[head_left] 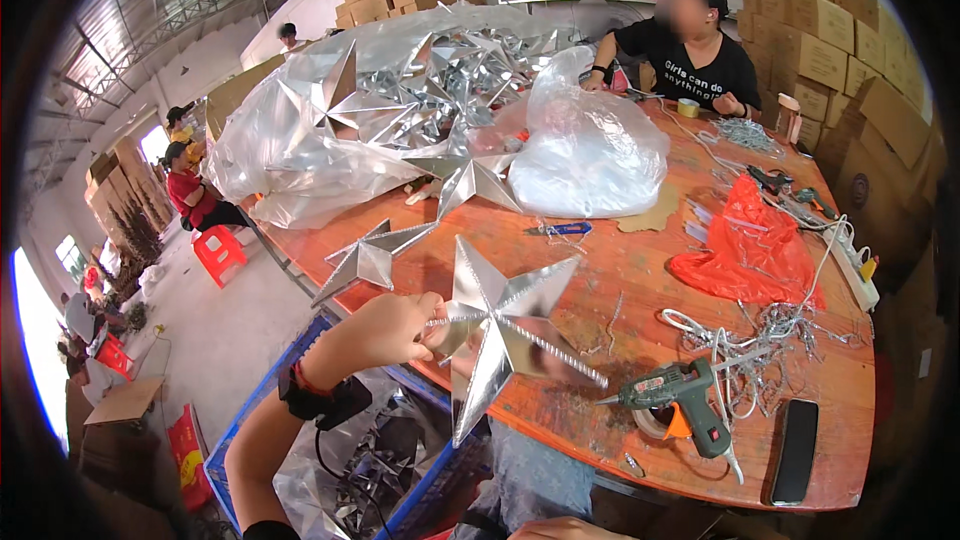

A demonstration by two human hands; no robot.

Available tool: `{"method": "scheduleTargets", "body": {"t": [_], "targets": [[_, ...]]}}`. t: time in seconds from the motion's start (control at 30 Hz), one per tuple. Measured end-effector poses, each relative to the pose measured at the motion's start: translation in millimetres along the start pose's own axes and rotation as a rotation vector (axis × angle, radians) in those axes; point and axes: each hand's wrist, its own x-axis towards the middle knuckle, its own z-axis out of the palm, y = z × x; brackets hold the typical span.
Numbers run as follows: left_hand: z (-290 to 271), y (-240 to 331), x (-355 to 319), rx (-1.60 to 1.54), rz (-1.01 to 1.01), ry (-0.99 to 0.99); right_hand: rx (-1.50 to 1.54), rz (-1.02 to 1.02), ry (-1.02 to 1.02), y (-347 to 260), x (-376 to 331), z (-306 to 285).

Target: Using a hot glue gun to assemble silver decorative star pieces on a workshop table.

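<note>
My left hand [405, 328] is closed on one arm of a shiny silver five-pointed star [515, 300], holding it up over the table's near edge. Beaded silver trim runs along two of its ridges, toward my hand and toward the lower right. At the bottom edge only a strip of my right hand [570, 529] shows, its fingers hidden. A green glue gun [680, 395] with an orange trigger lies right of the star, its nozzle close to the star's lower right tip. Another silver star [372, 258] lies behind my left hand.
A blue crate [232, 445] with silver pieces stands below the table edge. Clear plastic [270, 155] holds a heap of stars. On the table lie a blue utility knife [560, 229], red plastic bag [750, 250], tangled silver trim [790, 340] and black phone [795, 452]. A co-worker [690, 55] sits opposite.
</note>
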Motion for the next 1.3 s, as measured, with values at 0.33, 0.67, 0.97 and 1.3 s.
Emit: {"method": "scheduleTargets", "body": {"t": [0.33, 0.67, 0.97, 1.3], "targets": [[-4, 24, -4, 0.015, 0.053, 0.180, 0.196, 0.229, 0.119, -1, -8, -3], [-7, 20, 0, -0.074, -0.100, -0.009, 0.159, 0.234, 0.235, 3, -11, 7], [-2, -17, 3, -0.093, -0.031, -0.173, 0.130, 0.324, 0.249, 4, -14, 7], [6, -32, 12, -0.174, 0.005, -0.245, 0.235, 0.539, 0.373, 4, -13, 12]]}}
